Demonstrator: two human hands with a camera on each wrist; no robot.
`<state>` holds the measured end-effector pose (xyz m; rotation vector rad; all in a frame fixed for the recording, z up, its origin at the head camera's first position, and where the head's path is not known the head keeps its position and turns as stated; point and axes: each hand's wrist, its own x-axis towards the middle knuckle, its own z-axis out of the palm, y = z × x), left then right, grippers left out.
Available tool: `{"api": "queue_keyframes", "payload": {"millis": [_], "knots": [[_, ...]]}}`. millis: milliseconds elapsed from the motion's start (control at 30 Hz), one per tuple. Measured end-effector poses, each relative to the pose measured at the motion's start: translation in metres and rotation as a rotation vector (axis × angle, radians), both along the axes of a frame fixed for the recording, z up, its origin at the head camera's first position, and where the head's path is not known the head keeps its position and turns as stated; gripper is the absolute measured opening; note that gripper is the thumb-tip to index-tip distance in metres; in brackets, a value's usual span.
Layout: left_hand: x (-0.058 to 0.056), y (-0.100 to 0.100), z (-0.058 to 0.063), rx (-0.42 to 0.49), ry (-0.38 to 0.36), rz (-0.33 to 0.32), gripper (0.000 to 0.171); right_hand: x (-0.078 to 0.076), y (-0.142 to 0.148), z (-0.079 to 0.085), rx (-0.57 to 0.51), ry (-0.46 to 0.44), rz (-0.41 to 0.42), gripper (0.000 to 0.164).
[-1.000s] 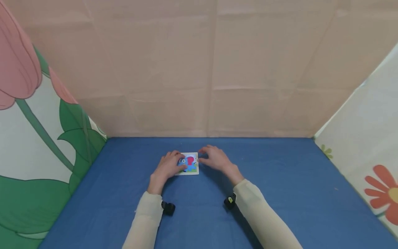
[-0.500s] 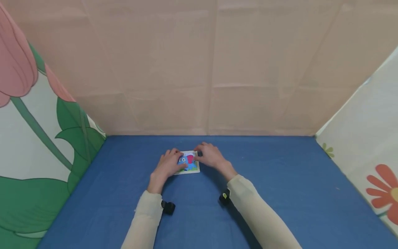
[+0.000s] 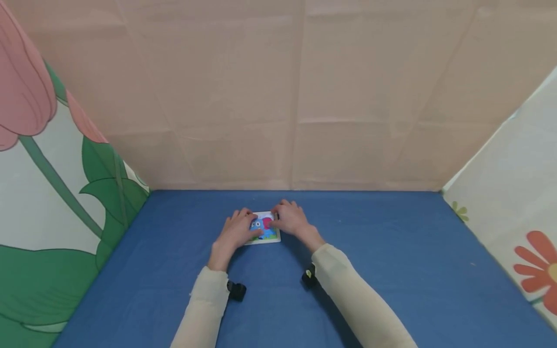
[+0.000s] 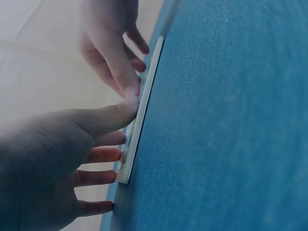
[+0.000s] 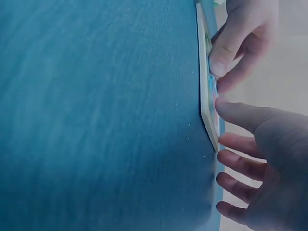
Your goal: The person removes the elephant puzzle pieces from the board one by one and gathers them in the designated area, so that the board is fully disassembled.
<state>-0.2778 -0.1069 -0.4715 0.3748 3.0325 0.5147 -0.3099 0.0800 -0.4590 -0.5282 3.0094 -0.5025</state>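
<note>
A small flat square puzzle board (image 3: pixel 266 235) with a pale rim and a blue elephant picture lies flat towards the back of the blue table. My left hand (image 3: pixel 235 231) covers its left part, thumb reaching across the elephant and fingers spread towards the far side. Over the right edge is my right hand (image 3: pixel 290 218), its thumb touching the elephant's red ear (image 3: pixel 267 222). Seen edge-on in the left wrist view, the board (image 4: pixel 144 108) is thin, with the left thumb (image 4: pixel 113 117) on its face. In the right wrist view the right fingers (image 5: pixel 243 166) are extended, nothing gripped between them.
The blue cloth-covered table (image 3: pixel 391 270) extends around both arms. A beige wall sheet (image 3: pixel 243 121) rises behind it. Flower-printed panels stand at the left (image 3: pixel 65 212) and right (image 3: pixel 513 203). Each wrist carries a small black camera, the left one (image 3: pixel 237 291) and the right one (image 3: pixel 309 276).
My right hand has moved left, from beside the board onto its right part, and its thumb now touches the red ear. My left hand has stayed in place on the board.
</note>
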Motion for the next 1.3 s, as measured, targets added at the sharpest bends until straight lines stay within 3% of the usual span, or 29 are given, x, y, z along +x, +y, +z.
{"api": "queue_keyframes", "payload": {"millis": [567,1300], "knots": [[0.002,0.005,0.004,0.000,0.008,0.038,0.061,0.007,-0.021,0.011,-0.055,-0.062,-0.216,0.031],[0.002,0.004,0.005,0.039,-0.025,0.013,0.050,-0.004,-0.018,0.002,-0.281,-0.243,-0.322,0.025]]}}
